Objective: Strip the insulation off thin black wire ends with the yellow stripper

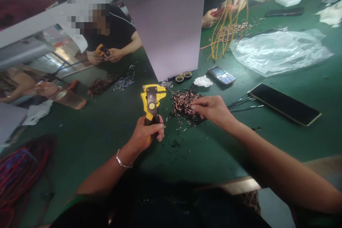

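My left hand is wrapped round the dark handles of a yellow and black wire stripper, held upright above the green table with its jaws pointing right. My right hand is closed in a pinch at the right edge of a heap of short copper wire ends. Whatever lies between those fingertips is too small to make out. Several black wires with bare ends lie just behind the right hand, reaching toward a dark smartphone. Dark scraps are scattered in front of the heap.
Behind the heap are tape rolls, crumpled tissue and a keypad phone. A pale partition rises beyond. Clear plastic lies at right, red cable coils at left. Co-workers' hands hold a similar tool opposite.
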Demonstrator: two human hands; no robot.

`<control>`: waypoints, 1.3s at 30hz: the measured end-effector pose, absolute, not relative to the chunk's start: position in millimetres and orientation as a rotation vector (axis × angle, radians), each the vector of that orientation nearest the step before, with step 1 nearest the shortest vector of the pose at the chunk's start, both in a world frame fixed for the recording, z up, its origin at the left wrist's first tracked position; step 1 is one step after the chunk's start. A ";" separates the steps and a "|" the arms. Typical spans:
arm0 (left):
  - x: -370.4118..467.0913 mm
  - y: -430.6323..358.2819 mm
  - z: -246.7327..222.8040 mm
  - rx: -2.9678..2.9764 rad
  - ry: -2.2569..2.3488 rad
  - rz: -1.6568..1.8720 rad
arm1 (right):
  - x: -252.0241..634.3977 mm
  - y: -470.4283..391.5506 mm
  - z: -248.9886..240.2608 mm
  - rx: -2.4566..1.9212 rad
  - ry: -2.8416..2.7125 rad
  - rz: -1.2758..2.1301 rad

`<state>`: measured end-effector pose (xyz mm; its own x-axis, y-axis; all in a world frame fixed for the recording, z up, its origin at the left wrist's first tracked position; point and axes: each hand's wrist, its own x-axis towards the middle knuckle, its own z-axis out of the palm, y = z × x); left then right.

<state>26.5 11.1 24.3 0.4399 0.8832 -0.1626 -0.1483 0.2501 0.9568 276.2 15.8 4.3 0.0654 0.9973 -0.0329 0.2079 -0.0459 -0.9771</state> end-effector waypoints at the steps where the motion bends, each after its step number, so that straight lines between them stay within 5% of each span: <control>1: 26.2 12.1 23.7 1.095 0.846 0.838 | 275.1 15.1 3.9 -1.417 -1.319 1.089; 21: 27.3 18.4 15.6 1.155 0.847 0.848 | 258.6 -0.5 1.0 -1.260 -1.721 1.163; 39: 26.6 13.5 27.2 1.061 0.782 0.760 | 288.8 14.5 10.5 -1.344 -1.398 1.116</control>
